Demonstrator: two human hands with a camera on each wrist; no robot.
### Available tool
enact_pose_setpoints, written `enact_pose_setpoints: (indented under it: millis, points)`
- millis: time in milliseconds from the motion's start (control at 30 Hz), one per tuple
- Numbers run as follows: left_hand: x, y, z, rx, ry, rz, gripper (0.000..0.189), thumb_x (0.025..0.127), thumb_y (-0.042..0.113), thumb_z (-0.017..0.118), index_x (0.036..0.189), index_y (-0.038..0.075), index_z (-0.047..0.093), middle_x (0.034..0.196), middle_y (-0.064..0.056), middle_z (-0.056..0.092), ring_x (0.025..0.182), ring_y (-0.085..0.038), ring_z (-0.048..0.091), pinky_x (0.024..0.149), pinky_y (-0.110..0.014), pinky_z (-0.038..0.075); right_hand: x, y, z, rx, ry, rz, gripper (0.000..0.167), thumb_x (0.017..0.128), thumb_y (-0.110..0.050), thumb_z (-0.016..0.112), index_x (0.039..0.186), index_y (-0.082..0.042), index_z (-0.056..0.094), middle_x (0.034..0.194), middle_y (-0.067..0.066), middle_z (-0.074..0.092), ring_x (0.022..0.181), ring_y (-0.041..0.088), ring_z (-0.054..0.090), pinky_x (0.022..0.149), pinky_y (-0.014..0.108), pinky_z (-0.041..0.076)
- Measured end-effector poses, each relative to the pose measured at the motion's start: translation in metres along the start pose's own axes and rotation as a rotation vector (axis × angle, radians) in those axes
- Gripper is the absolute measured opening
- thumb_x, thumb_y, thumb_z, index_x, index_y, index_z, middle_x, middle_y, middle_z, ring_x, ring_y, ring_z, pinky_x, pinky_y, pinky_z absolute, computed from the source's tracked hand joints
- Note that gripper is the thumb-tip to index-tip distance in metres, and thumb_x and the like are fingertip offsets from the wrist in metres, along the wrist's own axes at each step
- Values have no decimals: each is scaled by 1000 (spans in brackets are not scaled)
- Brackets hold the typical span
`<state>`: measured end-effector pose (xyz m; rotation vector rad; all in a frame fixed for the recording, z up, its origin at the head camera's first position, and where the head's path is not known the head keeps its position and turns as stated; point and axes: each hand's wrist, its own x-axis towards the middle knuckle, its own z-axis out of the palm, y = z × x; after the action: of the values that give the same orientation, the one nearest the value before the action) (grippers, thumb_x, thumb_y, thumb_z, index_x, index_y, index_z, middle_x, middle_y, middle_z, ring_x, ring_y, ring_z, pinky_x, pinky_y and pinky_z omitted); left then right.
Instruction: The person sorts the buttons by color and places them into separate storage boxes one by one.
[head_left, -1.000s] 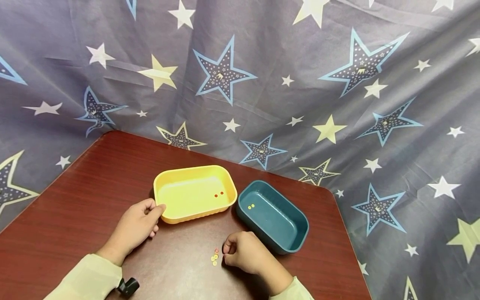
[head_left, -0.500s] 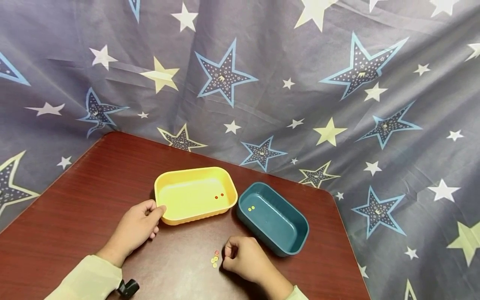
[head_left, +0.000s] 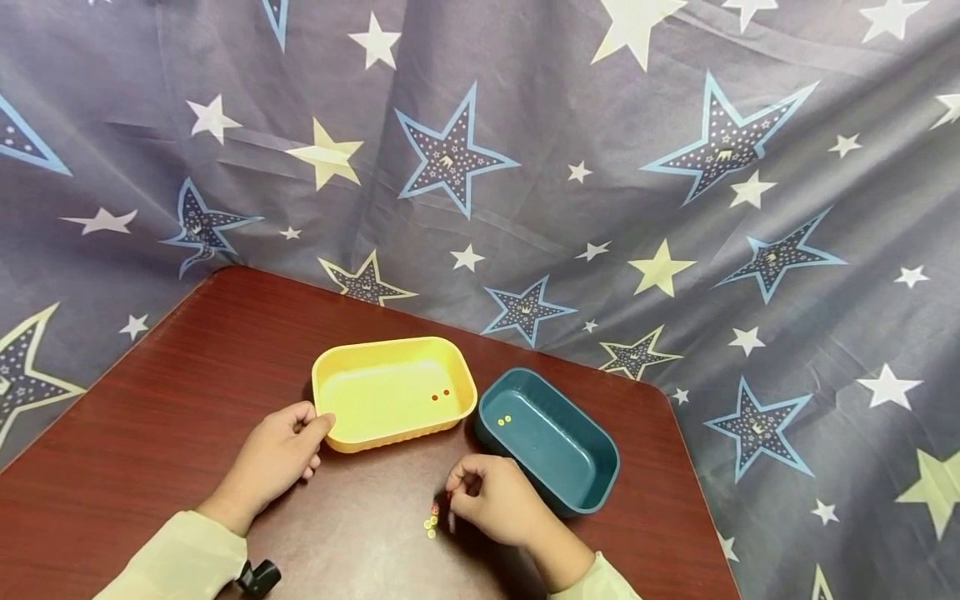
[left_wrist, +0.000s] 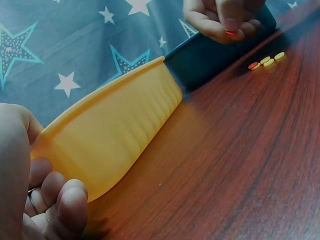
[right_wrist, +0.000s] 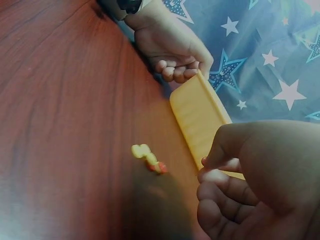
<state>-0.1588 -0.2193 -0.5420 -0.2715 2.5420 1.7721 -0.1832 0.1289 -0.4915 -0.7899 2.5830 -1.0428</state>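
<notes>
My left hand (head_left: pixel 277 450) grips the near-left corner of a yellow plastic bin (head_left: pixel 375 404), thumb over the rim. Two red buttons (head_left: pixel 440 395) lie inside that bin. In the left wrist view, a small red button (left_wrist: pixel 230 33) is pinched between the thumb and a finger of my right hand (head_left: pixel 501 502), just above the table. Beside that hand is a small cluster of yellow buttons (head_left: pixel 431 524) with a red one (head_left: pixel 435 508) at its far end. A dark teal bin (head_left: pixel 555 454) stands behind the right hand, with two yellow buttons (head_left: pixel 504 421) in it.
The reddish-brown wooden table (head_left: pixel 247 333) backs onto a grey curtain (head_left: pixel 540 217) printed with stars. A black device (head_left: pixel 258 577) is strapped at my left wrist. The two bins stand close together, corner to corner.
My right hand has lifted slightly off the table, bringing up a red button in its fingertips beside the cluster. My left hand keeps its hold on the yellow bin. The head view has shifted slightly.
</notes>
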Motion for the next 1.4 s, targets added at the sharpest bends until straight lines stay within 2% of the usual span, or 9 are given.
enact_pose_setpoints:
  millis: [333,567,767,933,1067,1400]
  points:
    - [-1,1,0,-13,-18,-9,47,113,52,64,96,9,57,72,-8,68,61,-22,68,57,-34,60,28,-13,-33,-40,88,-19,15,92,-9,77,93,-24,78,80,-14,70,74,5,64,68,22,55]
    - [-2,1,-1,-8,-23,2,48,113,52,65,94,9,56,71,-8,68,61,-22,68,56,-34,59,57,-17,-51,27,114,14,5,96,-9,76,99,-10,80,79,-3,73,67,11,64,62,24,53]
    - [-2,1,-2,17,-19,24,48,113,52,64,93,10,56,70,-7,68,60,-22,68,55,-34,57,87,-20,-64,97,123,89,5,101,-11,76,101,-9,80,81,2,74,66,16,67,59,26,55]
    - [-2,2,-2,21,-20,28,47,113,50,65,92,10,56,69,-7,68,59,-23,68,55,-33,57,112,-20,-72,150,107,165,6,103,-10,75,101,-7,80,85,9,75,70,16,68,63,27,61]
    - [-2,1,-3,15,-19,29,46,113,50,66,93,10,56,70,-7,67,59,-23,68,55,-33,56,131,-18,-74,208,79,231,9,105,-12,75,103,-5,80,83,9,72,72,17,68,69,29,65]
    - [-1,-2,-3,-5,-30,31,46,113,50,67,92,10,56,69,-7,67,59,-23,68,54,-33,56,158,-23,-66,193,14,307,7,102,-8,77,102,-2,81,85,6,73,76,18,70,70,27,64]
